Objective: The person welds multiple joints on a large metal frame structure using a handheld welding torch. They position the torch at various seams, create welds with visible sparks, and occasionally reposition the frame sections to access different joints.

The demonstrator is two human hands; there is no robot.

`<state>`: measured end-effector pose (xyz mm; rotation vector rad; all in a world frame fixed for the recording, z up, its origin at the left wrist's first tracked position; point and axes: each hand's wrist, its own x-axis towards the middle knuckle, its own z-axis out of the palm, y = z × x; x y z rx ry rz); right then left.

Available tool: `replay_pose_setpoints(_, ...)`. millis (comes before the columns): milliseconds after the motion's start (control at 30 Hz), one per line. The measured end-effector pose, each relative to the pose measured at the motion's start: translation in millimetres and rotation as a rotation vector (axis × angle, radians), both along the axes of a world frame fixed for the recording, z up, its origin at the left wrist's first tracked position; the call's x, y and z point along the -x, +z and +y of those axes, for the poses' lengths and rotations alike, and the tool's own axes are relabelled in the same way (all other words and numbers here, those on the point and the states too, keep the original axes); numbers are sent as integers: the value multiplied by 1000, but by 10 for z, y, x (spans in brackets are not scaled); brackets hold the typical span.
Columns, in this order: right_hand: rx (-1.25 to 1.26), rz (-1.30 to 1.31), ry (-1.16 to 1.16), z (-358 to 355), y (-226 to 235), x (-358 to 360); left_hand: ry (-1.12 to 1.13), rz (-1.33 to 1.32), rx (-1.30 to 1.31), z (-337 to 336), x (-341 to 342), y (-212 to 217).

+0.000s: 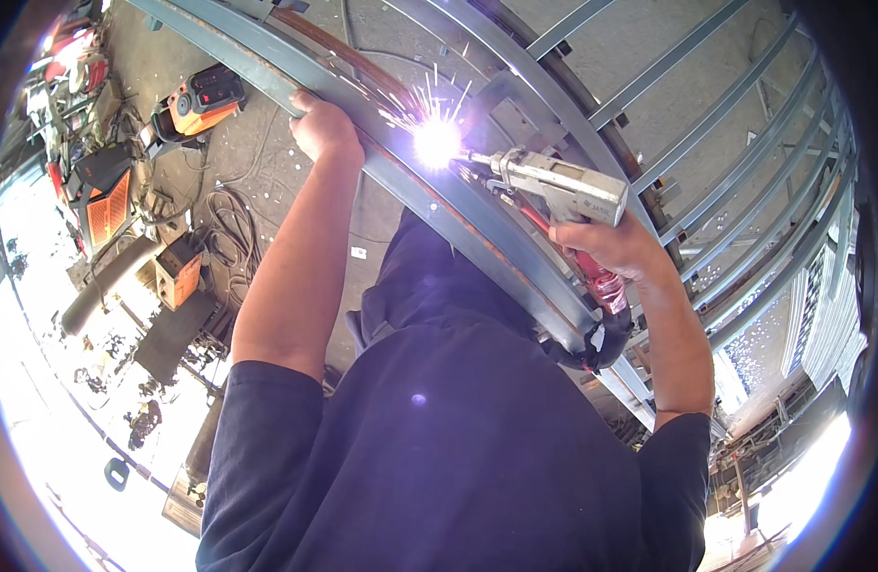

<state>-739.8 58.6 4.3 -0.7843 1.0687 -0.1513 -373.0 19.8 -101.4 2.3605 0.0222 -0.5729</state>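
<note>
My right hand point(606, 246) is wrapped round the handle of a pale grey, pistol-shaped welding gun point(563, 183). A red, shiny grip piece and a dark cable hang below that hand. The gun's nozzle points left at a long steel tube point(401, 157) that slants across the frame in front of my body. At the nozzle's tip a white-violet welding arc point(437, 143) glares and throws sparks up and left; the joint under it is washed out. My left hand point(322, 126) grips the tube's near edge, left of the arc, fingers curled over it.
Curved bars of a steel frame point(715, 105) spread to the right. An orange-and-black machine point(198, 100) stands on the floor at the upper left, beside a coiled cable point(231, 234). Orange-sided boxes point(110, 210) and scattered tools crowd the left side.
</note>
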Motion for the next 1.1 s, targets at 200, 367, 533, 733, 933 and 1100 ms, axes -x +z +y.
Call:
replay_pose_setpoints(200,14,29,-1,38,-20,40,5,7,3,-19,41,49)
replay_pose_setpoints(367,-18,6,-46,110,-8,161,23,9,45,10,11,-9)
replay_pose_setpoints(533,-155,51,6,269,-66,669,22,24,32,1,44,46)
replay_pose_setpoints(733,-97,124,92,469,-59,845,62,115,55,-71,233,355)
replay_pose_setpoints(933,-65,160,169,516,-128,877,50,50,56,-7,47,73)
replay_pose_setpoints(1100,-57,234,198,561,-168,906,43,40,35,-14,45,62)
